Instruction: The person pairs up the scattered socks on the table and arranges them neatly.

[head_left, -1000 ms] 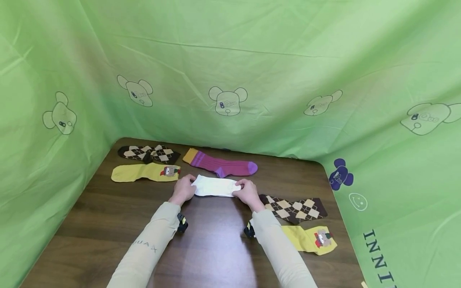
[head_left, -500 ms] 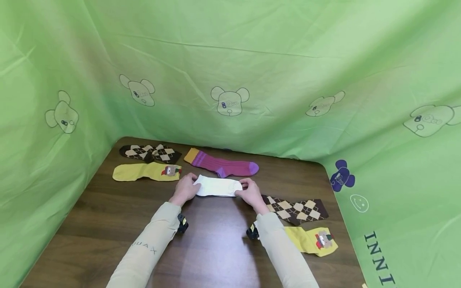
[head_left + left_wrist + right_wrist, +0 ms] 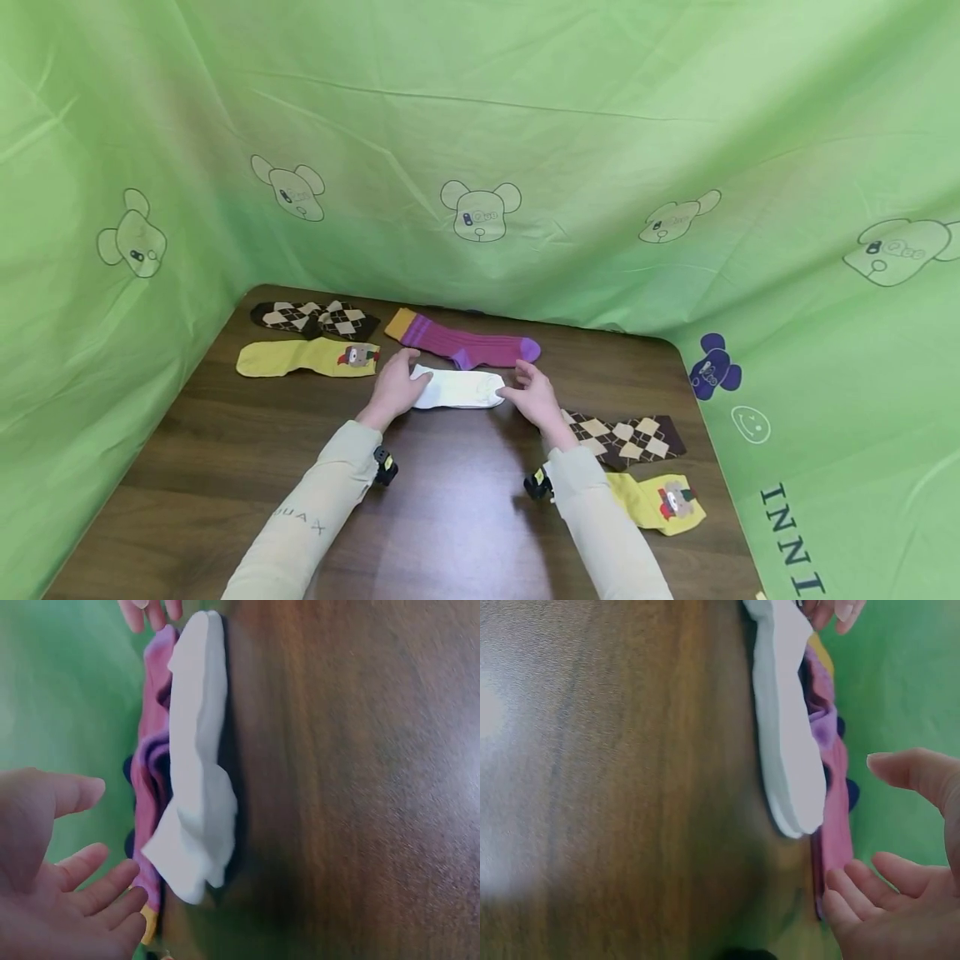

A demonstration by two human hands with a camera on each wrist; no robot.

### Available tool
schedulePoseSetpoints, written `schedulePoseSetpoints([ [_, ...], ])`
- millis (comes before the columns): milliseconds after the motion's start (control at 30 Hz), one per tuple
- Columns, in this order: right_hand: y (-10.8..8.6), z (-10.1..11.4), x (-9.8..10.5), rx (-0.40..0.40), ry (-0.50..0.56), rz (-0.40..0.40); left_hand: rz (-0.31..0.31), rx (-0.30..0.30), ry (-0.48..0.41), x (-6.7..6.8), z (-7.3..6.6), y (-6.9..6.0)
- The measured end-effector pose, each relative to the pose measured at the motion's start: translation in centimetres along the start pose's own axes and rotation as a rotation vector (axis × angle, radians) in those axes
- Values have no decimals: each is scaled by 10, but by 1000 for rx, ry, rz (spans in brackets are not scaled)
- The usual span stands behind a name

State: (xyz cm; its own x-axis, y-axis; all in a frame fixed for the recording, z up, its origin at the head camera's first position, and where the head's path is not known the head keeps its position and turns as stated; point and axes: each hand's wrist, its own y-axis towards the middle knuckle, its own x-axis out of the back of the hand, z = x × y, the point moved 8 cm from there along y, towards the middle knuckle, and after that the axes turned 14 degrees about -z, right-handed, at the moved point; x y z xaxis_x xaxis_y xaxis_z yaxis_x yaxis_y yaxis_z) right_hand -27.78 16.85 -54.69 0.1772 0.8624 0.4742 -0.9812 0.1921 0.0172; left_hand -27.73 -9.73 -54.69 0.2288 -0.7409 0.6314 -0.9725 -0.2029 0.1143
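A white sock (image 3: 459,389) lies flat across the middle of the table, between the two hands. The left hand (image 3: 395,387) is at its left end with thumb and fingers spread; the left wrist view shows that hand (image 3: 71,877) apart from the white sock (image 3: 196,742). At the other end the right hand (image 3: 534,397) has its fingers apart, and in the right wrist view this hand (image 3: 911,877) holds nothing beside the white sock (image 3: 789,727). Just behind lies a purple-red sock (image 3: 472,346) with a yellow cuff.
On the wooden table (image 3: 442,517), an argyle sock (image 3: 345,321) and a yellow sock (image 3: 281,358) lie at the back left. Another argyle sock (image 3: 645,439) and another yellow sock (image 3: 641,500) lie on the right, partly behind the right arm. Green cloth (image 3: 480,100) surrounds the table's back and sides.
Both hands have let go of the white sock's ends. The right hand has moved a little to the right and its fingers have spread; the left hand's fingers have lifted and opened.
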Motion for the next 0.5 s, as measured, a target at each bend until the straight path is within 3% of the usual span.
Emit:
schedulePoseSetpoints([
  [500,3,4,39,50,-79,-24,25,-95,-70,-4,-32,-8],
])
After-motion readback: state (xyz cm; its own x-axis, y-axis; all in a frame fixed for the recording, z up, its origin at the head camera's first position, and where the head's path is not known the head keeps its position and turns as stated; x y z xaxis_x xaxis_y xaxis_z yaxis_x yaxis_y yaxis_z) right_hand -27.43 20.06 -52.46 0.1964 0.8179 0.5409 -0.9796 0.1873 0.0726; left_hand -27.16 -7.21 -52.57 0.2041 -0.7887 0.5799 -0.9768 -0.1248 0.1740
